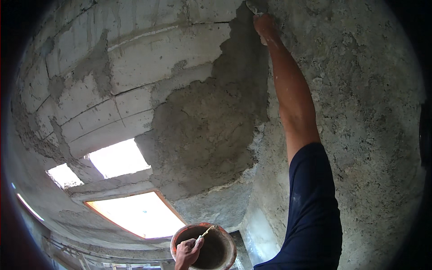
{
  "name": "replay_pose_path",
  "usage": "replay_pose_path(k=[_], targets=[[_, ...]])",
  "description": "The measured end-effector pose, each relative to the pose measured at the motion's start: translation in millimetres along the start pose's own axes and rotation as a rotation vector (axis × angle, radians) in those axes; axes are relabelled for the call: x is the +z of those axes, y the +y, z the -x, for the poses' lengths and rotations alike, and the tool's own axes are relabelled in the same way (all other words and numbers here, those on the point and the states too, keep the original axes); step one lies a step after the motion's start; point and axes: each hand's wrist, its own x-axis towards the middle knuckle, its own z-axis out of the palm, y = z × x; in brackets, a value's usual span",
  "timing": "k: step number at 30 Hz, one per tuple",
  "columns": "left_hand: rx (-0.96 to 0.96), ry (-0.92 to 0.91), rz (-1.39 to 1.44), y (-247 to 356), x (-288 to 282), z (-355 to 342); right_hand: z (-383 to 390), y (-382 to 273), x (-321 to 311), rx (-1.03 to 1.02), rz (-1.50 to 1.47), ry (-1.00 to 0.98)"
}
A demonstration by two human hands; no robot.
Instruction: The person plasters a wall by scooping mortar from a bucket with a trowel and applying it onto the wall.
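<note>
My right hand is raised high on an outstretched arm, closed on a tool, apparently a trowel, against the wet grey mortar that covers part of the block wall. The tool's blade is hard to make out. Low in the view, my left hand is closed on a light, stick-like piece that lies across the mouth of a round bucket with an orange-stained rim. I cannot tell whether this piece is the bucket's handle or a separate tool.
A rough plastered wall rises close along my right side. Bright openings pierce the surface at the left, including a wood-framed one. Dim beams or rails show at the lower left edge.
</note>
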Motion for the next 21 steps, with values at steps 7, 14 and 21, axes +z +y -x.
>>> replay_pose_path(k=[7, 14, 21], targets=[[-0.067, -0.05, 0.078, 5, 5, 4, 16, 10, 13, -0.039, -0.07, 0.121], [-0.024, -0.045, 0.072, 11, 6, 10, 48, 19, 9, -0.032, -0.029, 0.083], [0.023, -0.018, 0.012, 15, 5, 12, 57, 31, 15, -0.077, -0.016, 0.074]])
